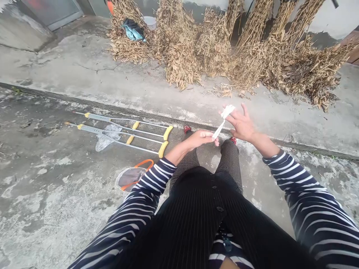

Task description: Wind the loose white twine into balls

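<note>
My left hand (pixel 200 138) is closed in a pinch on the lower end of a white strip (pixel 222 125), over my knees. The strip runs up and to the right to my right hand (pixel 241 124), where it is wound round the outstretched fingers. My right hand's fingers are spread apart, palm turned away. Both arms wear dark sleeves with white stripes. I am seated, with my legs in dark trousers stretched forward and red shoes (pixel 187 129) at the curb.
Two metal crutches (pixel 126 132) with yellow grips lie on the concrete to my left, beside a clear plastic bag (pixel 106 139). An orange-handled tool in clear plastic (pixel 131 177) rests by my left elbow. Dry plant bundles (pixel 213 48) stand along the far wall.
</note>
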Motion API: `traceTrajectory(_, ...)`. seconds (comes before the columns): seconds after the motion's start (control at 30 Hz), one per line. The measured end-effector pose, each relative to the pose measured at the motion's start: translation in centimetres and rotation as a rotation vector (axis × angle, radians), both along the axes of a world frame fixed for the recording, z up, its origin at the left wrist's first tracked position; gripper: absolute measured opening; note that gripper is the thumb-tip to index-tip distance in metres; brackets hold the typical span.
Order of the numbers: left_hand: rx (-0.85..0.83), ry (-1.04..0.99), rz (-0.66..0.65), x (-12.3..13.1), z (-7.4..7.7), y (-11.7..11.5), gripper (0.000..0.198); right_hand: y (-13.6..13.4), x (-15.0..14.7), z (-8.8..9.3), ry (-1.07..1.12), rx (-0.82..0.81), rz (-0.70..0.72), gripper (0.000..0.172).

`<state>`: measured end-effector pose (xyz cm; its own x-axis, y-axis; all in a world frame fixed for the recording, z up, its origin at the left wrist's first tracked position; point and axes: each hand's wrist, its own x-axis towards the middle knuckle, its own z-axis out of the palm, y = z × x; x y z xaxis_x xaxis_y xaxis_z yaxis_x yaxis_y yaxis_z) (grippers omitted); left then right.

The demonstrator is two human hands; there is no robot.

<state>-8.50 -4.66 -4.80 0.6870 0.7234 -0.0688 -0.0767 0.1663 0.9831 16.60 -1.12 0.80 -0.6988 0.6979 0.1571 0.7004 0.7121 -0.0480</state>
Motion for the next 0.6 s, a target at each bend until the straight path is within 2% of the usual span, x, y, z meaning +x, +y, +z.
traceTrajectory(0.13,0.016,-0.001,-0.013,-1.4,1.1,1.4,0.042,-0.4,0.5,-2.7,-0.02,-0.048,0.017,0.096)
traceTrajectory(0.27,0.003,-0.086,0.081,-1.9,2.2,4.7,0.042,-1.5,0.2,-3.8,0.006,-0.131,0.056,0.089)
traceTrajectory(0.37,-0.007,-0.104,0.103,-1.4,2.8,6.8,0.041,-2.1,-0.2,-3.8,0.065,-0.234,0.047,0.083)
traceTrajectory(0.47,0.041,-0.028,0.114,-0.3,3.3,8.3,0.042,-2.7,-0.7,-3.0,0.146,-0.403,0.064,0.077)
traceTrajectory(0.6,0.096,0.134,0.148,1.3,2.6,9.8,0.039,-3.9,-1.3,-1.2,0.287,-0.604,0.143,0.071)
